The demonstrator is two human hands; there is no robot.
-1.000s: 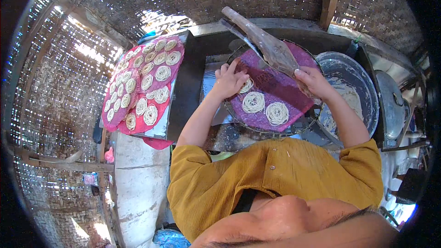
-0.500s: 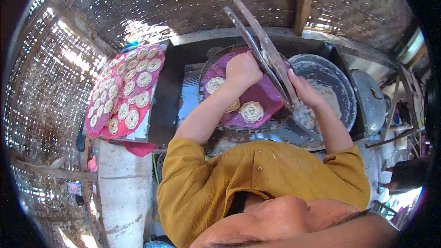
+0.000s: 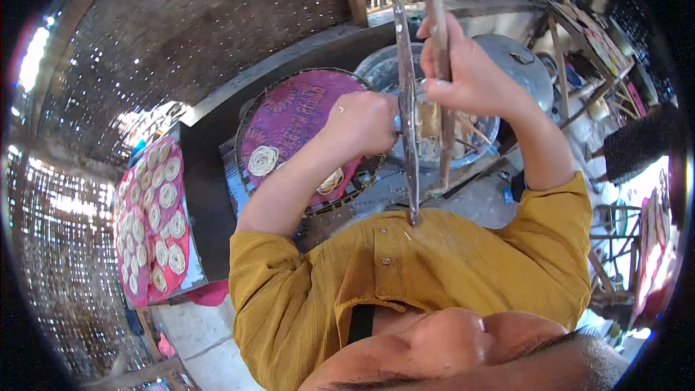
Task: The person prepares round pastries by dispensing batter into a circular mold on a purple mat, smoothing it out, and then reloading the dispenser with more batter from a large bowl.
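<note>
My left hand (image 3: pixel 362 123) is closed in a fist against an upright dark bar (image 3: pixel 407 101), apparently around a grip at its side. A paler wooden bar (image 3: pixel 447 137) stands beside it, apart from the dark one, and the fingers of my right hand (image 3: pixel 467 69) wrap its upper part. Below my left forearm lies a round tray covered with purple cloth (image 3: pixel 289 105). Coiled strands of pale dough (image 3: pixel 263 161) rest on it, and another coil (image 3: pixel 331 181) is partly hidden by my arm. Behind the bars, a large metal basin (image 3: pixel 376 69) contains whitish dough.
At the left, a pink cloth (image 3: pixel 153 246) carries several pale dough coils. A lidded metal pot (image 3: pixel 510 58) stands beyond the basin. A wooden rack (image 3: pixel 597 40) is at the far right, and a woven wall (image 3: pixel 239 22) runs behind the work ledge.
The two bars, close together before, are now farther apart and more upright. My right hand has risen and grips the paler bar's upper part. The view has swung right.
</note>
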